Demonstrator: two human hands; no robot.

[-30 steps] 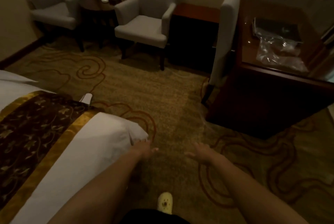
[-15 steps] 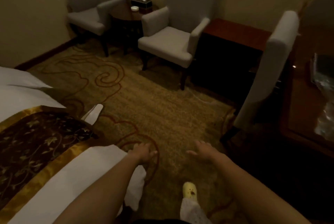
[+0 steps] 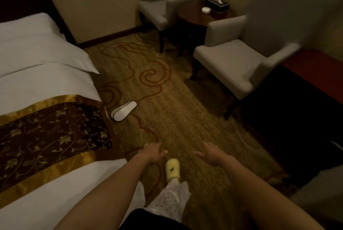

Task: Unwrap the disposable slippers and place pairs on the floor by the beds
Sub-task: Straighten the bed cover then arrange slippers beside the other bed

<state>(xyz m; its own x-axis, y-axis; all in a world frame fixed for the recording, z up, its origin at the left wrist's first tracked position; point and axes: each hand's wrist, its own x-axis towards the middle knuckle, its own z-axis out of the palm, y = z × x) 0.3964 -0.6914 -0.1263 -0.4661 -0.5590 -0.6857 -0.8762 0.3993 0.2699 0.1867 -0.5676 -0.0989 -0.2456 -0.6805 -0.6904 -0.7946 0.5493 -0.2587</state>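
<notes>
White disposable slippers (image 3: 123, 110) lie on the patterned carpet right beside the bed (image 3: 46, 85), partly tucked against its edge; they look stacked or side by side, I cannot tell which. My left hand (image 3: 153, 152) and my right hand (image 3: 210, 154) are stretched out low in front of me over the carpet, fingers apart, holding nothing. Both hands are well short of the slippers, nearer to me and to the right of the bed corner.
My foot in a yellow slipper (image 3: 173, 170) steps forward between my hands. Two grey armchairs (image 3: 239, 62) (image 3: 159, 10) flank a round side table (image 3: 193, 16) with a tissue box (image 3: 217, 3). A dark cabinet (image 3: 300, 111) stands at right.
The view has swung left and forward along the bed; the white slippers by the bed have come fully into sight. My hands stay outstretched and apart, holding nothing.
</notes>
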